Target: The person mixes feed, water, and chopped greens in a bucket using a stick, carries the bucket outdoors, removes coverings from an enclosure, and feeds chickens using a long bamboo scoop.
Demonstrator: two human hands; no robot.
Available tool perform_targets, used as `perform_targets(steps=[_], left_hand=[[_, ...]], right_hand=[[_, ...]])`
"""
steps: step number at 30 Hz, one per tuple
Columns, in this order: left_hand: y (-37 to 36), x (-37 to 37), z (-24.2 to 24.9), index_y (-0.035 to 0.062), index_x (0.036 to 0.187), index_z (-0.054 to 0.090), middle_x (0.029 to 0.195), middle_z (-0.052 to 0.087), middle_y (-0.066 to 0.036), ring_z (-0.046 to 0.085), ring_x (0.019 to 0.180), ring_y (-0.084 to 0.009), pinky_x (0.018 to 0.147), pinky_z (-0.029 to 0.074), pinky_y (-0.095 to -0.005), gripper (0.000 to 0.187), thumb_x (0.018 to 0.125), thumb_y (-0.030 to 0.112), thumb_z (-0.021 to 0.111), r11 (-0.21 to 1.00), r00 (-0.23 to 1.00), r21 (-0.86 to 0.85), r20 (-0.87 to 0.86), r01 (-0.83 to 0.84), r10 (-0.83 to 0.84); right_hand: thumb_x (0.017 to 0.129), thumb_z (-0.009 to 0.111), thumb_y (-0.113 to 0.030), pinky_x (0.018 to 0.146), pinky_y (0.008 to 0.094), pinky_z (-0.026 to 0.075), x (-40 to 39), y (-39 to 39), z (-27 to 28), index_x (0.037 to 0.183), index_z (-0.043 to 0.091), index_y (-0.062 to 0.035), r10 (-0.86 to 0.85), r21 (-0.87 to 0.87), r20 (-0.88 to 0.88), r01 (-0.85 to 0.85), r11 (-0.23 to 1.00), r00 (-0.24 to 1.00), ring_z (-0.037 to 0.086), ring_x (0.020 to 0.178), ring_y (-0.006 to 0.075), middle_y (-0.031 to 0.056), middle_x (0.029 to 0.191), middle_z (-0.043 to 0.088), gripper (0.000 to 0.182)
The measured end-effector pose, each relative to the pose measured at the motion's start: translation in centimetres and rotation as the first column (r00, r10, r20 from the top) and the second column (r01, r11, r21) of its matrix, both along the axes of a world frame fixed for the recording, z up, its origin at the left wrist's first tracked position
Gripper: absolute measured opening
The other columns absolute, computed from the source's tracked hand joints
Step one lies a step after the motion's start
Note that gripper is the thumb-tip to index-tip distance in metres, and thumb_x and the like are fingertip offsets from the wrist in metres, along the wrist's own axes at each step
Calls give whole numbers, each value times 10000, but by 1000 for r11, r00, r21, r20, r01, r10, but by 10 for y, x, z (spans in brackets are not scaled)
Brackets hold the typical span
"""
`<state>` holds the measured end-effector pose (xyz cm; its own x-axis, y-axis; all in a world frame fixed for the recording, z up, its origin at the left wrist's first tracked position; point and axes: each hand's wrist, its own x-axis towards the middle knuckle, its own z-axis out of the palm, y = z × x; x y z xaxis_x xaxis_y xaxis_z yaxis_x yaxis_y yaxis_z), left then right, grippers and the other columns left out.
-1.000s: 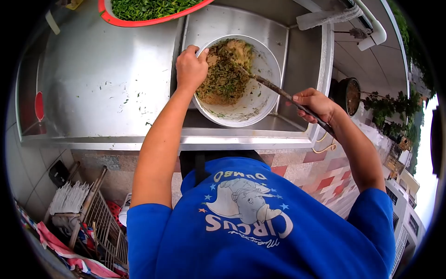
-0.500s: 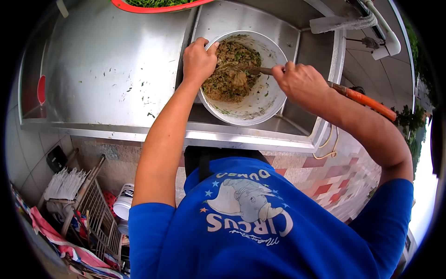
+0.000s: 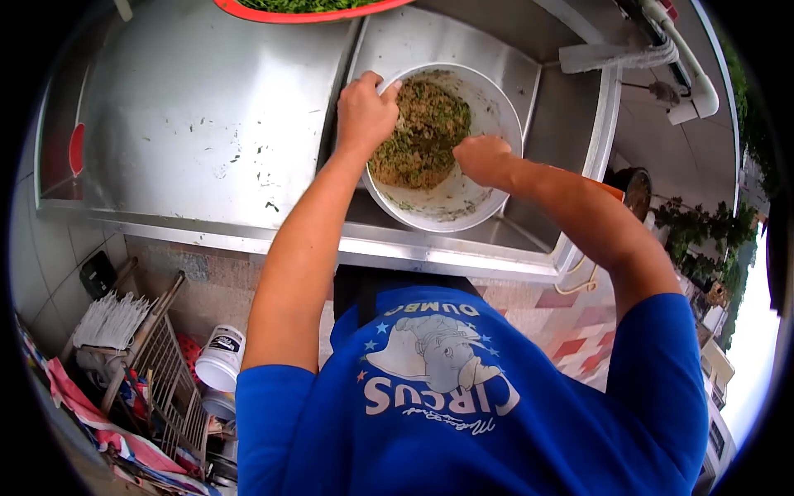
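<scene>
A white bucket (image 3: 488, 99) stands in the steel sink, with a brown and green chopped mixture (image 3: 418, 136) inside it. My left hand (image 3: 366, 114) grips the bucket's left rim, its thumb lying over the edge. Inside the bucket's right half, my right hand (image 3: 484, 160) is closed round a tool. Most of the tool is hidden by the hand and forearm; part of its orange handle (image 3: 608, 188) shows beyond the forearm. The tool's working end is not visible.
A red-rimmed basin of chopped greens (image 3: 310, 15) stands at the top. Left of the sink is a steel counter (image 3: 182, 107) with green scraps. A pipe (image 3: 703, 91) is at the upper right. Below left are a metal rack (image 3: 169, 364) and a white tub (image 3: 220, 360).
My right hand has moved left and down into the bucket with the tool, whose handle is now mostly hidden. The view has shifted slightly.
</scene>
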<state>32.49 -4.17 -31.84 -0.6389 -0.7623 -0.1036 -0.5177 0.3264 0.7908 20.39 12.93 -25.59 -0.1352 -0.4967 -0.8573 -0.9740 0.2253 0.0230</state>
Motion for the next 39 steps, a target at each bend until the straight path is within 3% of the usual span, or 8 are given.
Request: perform_targets(steps=[4,15,21,24,27,30,36,39], left_hand=[[2,4,3,-48,993,706,948,693,-306,672,923,-474,855,527,-522,345,898,282,735,1000,999,1,-40,10,-10],[-1,3,6,-43,972,706,914,702,-286,675,882,-468,812,527,-509,322,915,274,713,995,1000,-95,-7,23,-24],[-3,1,-5,-30,954,711,871,707,-266,688,838,-439,785,527,-491,328,923,297,716,994,998,-105,-51,14,-20],[-3,2,-5,-28,961,710,860,707,-258,688,833,-432,783,527,-486,333,924,303,717,993,999,-115,-48,15,-21],[-1,4,-13,-20,968,718,830,705,-246,687,809,-419,772,525,-479,345,916,321,731,989,998,-148,-64,20,-29],[-1,5,-3,-12,974,727,802,704,-235,687,795,-405,770,523,-473,356,901,336,746,999,1000,-51,-21,4,-5],[-2,4,0,-12,977,732,806,717,-226,702,803,-383,773,532,-444,370,902,350,745,1000,1000,-16,-13,-2,2],[-2,6,1,-14,976,731,804,717,-225,703,800,-386,776,533,-444,371,901,348,746,1000,1000,0,-19,3,-3]], right_hand=[[866,614,-24,898,475,594,-7,-16,10,1173,707,-14,-27,47,135,21,999,991,697,1108,392,212,1175,711,321],[815,622,8,832,454,581,-22,-39,-15,1114,688,11,100,22,324,-113,993,941,709,980,372,240,1053,706,306],[906,612,-78,524,424,565,-49,-17,40,1003,643,89,-242,200,338,182,963,910,691,672,314,194,827,667,195],[967,599,-133,382,377,469,-72,12,35,969,633,93,-330,228,422,254,940,844,596,476,232,126,682,607,229],[1005,598,-176,346,332,404,-83,54,43,996,660,57,-636,345,506,540,768,582,514,393,159,68,601,560,242],[1042,582,-222,347,272,378,-71,97,65,1000,692,43,-857,472,496,784,403,142,472,390,97,18,597,538,289],[1072,523,-249,313,257,338,-29,169,92,1055,647,84,-776,643,442,762,-75,-450,431,353,97,46,595,549,356],[1087,485,-232,309,255,320,-12,185,92,1091,632,84,-712,631,418,744,-220,-565,416,350,97,57,592,535,348]])
